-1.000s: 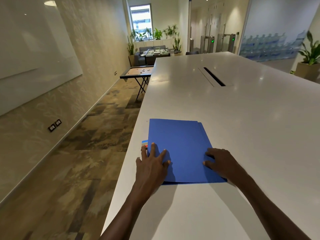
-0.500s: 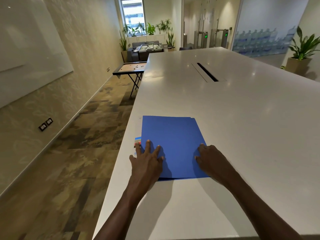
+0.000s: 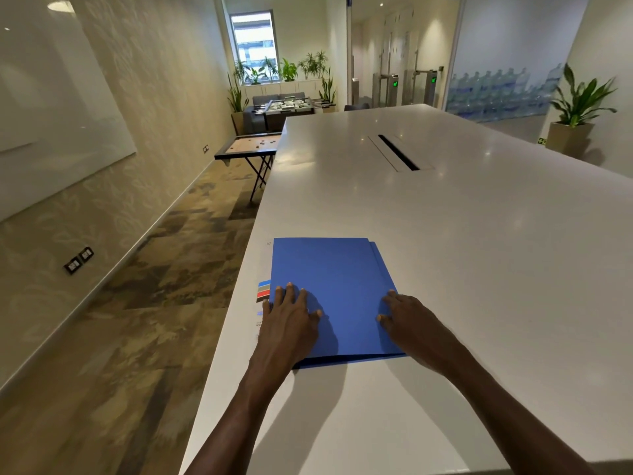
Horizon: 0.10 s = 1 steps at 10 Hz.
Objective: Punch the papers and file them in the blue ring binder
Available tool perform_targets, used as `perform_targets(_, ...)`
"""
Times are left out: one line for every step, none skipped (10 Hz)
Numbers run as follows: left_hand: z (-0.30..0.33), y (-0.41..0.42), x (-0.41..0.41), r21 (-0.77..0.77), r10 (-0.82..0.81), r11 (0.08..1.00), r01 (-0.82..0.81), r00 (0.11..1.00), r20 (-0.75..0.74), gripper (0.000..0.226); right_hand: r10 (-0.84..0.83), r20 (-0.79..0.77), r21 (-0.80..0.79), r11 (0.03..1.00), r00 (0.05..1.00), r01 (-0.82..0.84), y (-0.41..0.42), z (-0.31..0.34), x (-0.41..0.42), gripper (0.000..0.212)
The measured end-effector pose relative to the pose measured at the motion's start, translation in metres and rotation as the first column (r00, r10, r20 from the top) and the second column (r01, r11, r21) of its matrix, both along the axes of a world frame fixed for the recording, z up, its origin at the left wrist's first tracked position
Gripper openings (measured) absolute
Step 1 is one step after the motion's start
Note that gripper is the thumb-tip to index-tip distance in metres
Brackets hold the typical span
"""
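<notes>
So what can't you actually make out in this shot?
Head view only:
- Papers: mostly under the blue binder; print too small to read.
- Binder's rings: hidden, cover closed.
- Hole punch: none visible.
- Binder's near corners: covered by the left hand and right hand.

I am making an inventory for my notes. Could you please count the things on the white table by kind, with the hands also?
Blue folder: 1
Printed paper showing from under the folder's left edge: 1 visible; I cannot tell if more sheets lie beneath
Hands resting on the folder: 2, left hand and right hand
Total: 4
</notes>
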<state>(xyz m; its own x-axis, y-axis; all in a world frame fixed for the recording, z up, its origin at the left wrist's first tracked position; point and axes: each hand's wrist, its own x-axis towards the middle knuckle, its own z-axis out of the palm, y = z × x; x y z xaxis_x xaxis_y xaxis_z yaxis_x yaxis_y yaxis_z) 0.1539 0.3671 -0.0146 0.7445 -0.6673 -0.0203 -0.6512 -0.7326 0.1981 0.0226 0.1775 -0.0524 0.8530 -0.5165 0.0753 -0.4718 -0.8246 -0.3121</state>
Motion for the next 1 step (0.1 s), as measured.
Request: perform_targets(0.0018, -0.0126, -0.0037, -0.126, -0.014, 0.992, 0.009, 0.999, -0.039, 0.066, -0.011, 0.062, -0.037, 0.999, 0.998, 0.013, -0.0023, 0.0030, 0.0013, 0.059)
